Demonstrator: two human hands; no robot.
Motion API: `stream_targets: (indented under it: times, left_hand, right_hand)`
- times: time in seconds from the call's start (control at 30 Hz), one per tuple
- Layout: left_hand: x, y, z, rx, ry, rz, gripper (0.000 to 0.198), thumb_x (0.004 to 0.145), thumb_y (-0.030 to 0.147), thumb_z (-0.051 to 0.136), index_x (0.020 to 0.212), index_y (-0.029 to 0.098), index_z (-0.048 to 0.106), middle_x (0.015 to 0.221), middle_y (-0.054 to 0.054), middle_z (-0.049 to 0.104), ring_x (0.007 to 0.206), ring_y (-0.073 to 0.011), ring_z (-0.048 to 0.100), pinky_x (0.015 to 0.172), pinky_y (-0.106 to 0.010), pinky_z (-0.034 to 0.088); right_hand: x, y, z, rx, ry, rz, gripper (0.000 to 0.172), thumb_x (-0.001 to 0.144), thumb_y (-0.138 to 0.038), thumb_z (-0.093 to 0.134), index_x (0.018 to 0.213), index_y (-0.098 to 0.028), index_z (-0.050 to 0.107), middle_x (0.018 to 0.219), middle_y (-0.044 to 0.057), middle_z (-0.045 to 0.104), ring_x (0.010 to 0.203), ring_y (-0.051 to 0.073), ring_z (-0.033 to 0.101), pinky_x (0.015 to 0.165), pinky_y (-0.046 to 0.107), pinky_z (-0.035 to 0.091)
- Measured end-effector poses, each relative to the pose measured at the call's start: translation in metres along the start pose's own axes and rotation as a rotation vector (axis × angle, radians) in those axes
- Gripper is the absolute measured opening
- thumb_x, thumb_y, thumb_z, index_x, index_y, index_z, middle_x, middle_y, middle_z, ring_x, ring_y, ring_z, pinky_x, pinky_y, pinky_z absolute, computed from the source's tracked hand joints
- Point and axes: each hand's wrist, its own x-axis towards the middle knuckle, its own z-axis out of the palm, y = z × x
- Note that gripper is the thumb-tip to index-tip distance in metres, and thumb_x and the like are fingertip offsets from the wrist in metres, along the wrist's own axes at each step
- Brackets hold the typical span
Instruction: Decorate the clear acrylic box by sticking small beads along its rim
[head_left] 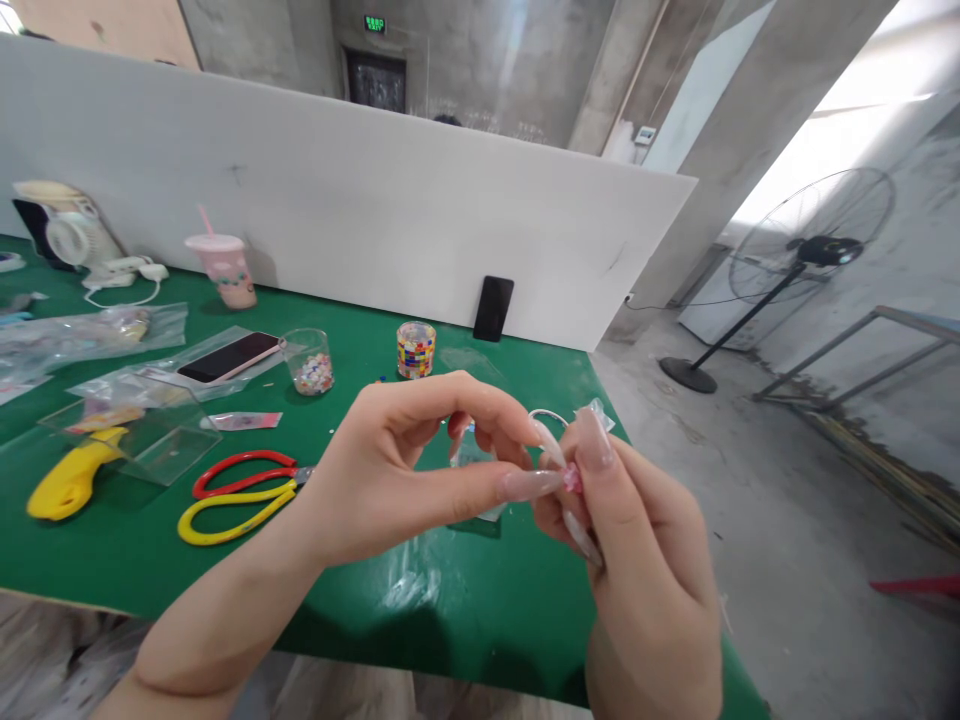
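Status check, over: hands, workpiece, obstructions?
Left hand pinching small pink bead, thumb and forefinger. Right hand up against it, exact grip partly hidden. No obstruction seen at the bead; red-and-yellow-handled scissors off left, tips out of sight.

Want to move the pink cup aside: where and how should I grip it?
Best around the cup's body, below the lid, probably from the near side: it stands upright, its lid overhangs the body, and the white panel stands behind.

A small pink piece (572,479) is held where the fingertips of the person's left hand (382,480) and right hand (637,530) meet; left of the fingers, a red-and-yellow-handled tool (281,491); below them, green tabletop (420,600).
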Motion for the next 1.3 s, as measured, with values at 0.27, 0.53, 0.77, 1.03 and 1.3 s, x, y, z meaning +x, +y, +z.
stream_targets:
  times: [0.27,0.53,0.77,1.03,1.3]
  left_hand:
    - [-0.001,0.001,0.001,-0.021,-0.013,-0.027,0.013,0.078,0.017,0.082,0.086,0.024,0.075,0.068,0.004,0.071,0.064,-0.0121,0.064,0.056,-0.027,0.046]
    - [-0.006,0.008,0.007,-0.130,0.033,-0.191,0.021,0.075,0.006,0.079,0.083,0.024,0.072,0.075,0.007,0.068,0.069,-0.0071,0.060,0.065,-0.021,0.047]
    - [-0.007,0.003,0.013,-0.366,0.018,-0.313,0.017,0.076,0.005,0.065,0.081,0.021,0.060,0.072,0.006,0.058,0.063,-0.0068,0.050,0.055,-0.017,0.044]
    - [0.000,0.003,0.003,-0.472,0.006,-0.270,0.014,0.075,0.010,0.065,0.082,0.020,0.062,0.072,0.004,0.057,0.066,-0.0090,0.053,0.060,-0.020,0.047]
    - [-0.002,0.003,-0.004,-0.291,0.179,-0.101,0.008,0.091,0.017,0.063,0.085,0.021,0.066,0.075,0.004,0.063,0.061,-0.0063,0.056,0.059,-0.017,0.049]
  right_hand:
    - [-0.001,-0.003,0.004,-0.071,0.041,-0.061,0.043,0.102,-0.038,0.046,0.062,-0.021,0.043,0.055,-0.005,0.035,0.047,0.009,0.028,0.042,0.027,0.026]
    - [0.001,0.006,-0.015,-0.468,-0.119,-0.418,0.031,0.103,-0.017,0.041,0.072,-0.022,0.041,0.059,-0.007,0.032,0.047,0.007,0.029,0.047,0.025,0.030]
    - [0.009,0.020,-0.012,-0.684,-0.115,-0.705,0.033,0.096,-0.003,0.042,0.072,-0.022,0.032,0.062,-0.006,0.029,0.052,0.009,0.023,0.050,0.029,0.021]
    - [0.011,0.022,-0.014,-0.564,-0.225,-0.520,0.027,0.100,-0.008,0.039,0.078,-0.022,0.035,0.063,-0.007,0.030,0.051,0.006,0.030,0.051,0.025,0.027]
    - [0.010,0.018,-0.016,-0.432,-0.224,-0.314,0.031,0.107,-0.025,0.036,0.076,-0.022,0.038,0.060,-0.008,0.037,0.051,0.005,0.036,0.049,0.019,0.032]
